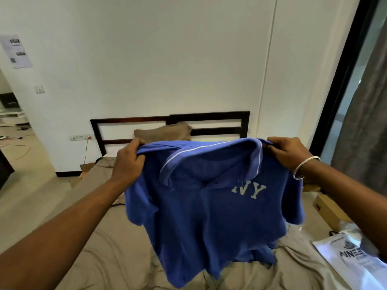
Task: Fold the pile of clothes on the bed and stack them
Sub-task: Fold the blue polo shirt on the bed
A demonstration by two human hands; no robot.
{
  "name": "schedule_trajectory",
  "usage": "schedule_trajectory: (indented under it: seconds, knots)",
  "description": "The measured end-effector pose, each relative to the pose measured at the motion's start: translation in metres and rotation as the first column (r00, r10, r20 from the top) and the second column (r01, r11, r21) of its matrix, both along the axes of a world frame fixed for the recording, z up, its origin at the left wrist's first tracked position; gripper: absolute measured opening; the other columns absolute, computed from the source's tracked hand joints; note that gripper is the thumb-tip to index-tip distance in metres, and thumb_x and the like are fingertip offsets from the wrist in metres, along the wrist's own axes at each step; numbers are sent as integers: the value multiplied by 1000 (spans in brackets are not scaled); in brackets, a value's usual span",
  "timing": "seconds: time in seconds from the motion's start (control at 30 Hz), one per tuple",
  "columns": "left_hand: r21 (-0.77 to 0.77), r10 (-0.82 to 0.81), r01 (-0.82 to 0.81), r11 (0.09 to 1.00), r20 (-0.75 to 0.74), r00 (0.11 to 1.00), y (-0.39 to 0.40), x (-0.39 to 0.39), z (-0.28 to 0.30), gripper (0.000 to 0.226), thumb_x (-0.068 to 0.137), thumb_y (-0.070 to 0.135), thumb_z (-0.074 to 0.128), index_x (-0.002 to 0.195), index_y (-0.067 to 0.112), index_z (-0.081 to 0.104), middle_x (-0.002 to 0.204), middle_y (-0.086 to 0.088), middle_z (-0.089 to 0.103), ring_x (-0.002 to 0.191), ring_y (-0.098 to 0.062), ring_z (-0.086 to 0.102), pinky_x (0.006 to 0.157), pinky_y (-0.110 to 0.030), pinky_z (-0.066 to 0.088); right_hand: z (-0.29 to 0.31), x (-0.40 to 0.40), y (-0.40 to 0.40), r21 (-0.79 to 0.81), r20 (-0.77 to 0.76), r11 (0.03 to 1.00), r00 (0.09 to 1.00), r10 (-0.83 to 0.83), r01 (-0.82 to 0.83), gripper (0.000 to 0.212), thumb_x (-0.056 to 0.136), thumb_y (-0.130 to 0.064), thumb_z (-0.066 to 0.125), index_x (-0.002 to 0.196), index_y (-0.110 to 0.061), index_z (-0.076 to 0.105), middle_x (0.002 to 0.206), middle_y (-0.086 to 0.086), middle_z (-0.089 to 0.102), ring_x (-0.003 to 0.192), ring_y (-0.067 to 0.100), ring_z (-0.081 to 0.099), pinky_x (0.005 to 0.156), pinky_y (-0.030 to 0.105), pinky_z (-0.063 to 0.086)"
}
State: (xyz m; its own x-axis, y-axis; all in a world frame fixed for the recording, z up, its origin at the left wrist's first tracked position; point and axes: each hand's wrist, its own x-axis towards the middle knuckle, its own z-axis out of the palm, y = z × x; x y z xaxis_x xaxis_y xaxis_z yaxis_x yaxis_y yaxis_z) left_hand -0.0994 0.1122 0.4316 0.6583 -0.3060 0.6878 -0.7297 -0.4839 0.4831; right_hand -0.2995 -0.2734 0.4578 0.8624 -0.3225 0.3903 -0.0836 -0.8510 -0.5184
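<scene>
Blue polo held up over the bed

The left hand (127,164) grips one shoulder of the blue polo shirt (209,216); the right hand (289,153), a bangle (303,166) on its wrist, grips the other. The shirt hangs spread between them, its hem touching the bed (109,254). A white printed bag (351,262) lies at right.

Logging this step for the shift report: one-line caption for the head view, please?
Both hands, left hand and right hand, grip a blue polo shirt by its shoulders above the tan-sheeted bed.

Pale letters "VY" on blue shirt (209,206) below the right fingers, "PUNEE" partly legible on white bag (354,260)
</scene>
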Motion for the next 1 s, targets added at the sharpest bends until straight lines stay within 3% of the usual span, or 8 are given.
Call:
schedule_trajectory:
  seconds: [0.2,0.33,0.43,0.57,0.63,0.8,0.9,1.0]
  knots:
    - [161,-158,242,957,-412,897,3,-12,-33,15,81,26,46,84,12,51,76,1,56,68,-6,50,72,-34,39,-8,-26,29,480,-157,875,975,160,-66,37,92,-44,63,82,-9,67,69,-2,71,76,11,69,70,15,52]
    - [3,-262,492,870,-844,468,14,-63,-48,8,87,14,64,93,15,59,93,4,66,78,-1,58,75,-14,44,-41,-57,22,719,-422,695,787,450,-13,66,61,-53,86,98,-1,71,107,21,71,96,34,68,87,40,57]
    - [-120,-185,630,767,-982,39,30,-95,-42,56,47,32,94,96,17,73,102,5,70,86,0,67,73,-11,50,-63,-83,13,803,-496,596,566,659,9,59,45,-50,93,82,-6,77,91,17,74,81,25,71,71,34,57]
    - [-287,-222,578,764,-958,-183,33,-95,-41,73,33,37,99,97,9,78,104,-6,74,90,-15,71,69,-22,56,-91,-87,6,911,-378,409,518,767,58,71,45,-43,97,99,-3,75,101,20,72,87,29,71,74,36,58]
    - [-223,-164,511,830,-974,-158,20,-76,-68,60,59,32,91,111,10,71,111,-11,72,93,-22,71,71,-28,57,-112,-72,3,921,-371,374,553,746,114,83,45,-44,97,109,1,70,107,20,71,89,28,71,73,35,58]
    - [233,87,395,889,-931,355,-15,-19,-210,26,80,30,73,70,13,56,57,7,58,70,-20,50,58,-23,40,-211,-10,4,673,-614,739,587,527,40,33,90,-43,65,94,-11,69,85,-7,73,84,10,66,73,22,52]
    - [363,220,296,884,-880,421,-20,-5,-318,22,88,26,71,77,13,57,72,-3,63,78,-23,56,70,-31,44,-300,13,0,553,-686,833,582,436,27,19,102,-23,48,99,-13,64,88,-11,63,84,7,58,68,7,44]
    - [385,252,263,885,-869,425,-26,-4,-402,15,91,22,69,84,16,58,88,-12,64,87,-20,57,69,-23,41,-402,26,-14,452,-738,892,554,384,-15,42,98,-51,43,109,-16,65,115,-1,66,107,16,59,94,24,42]
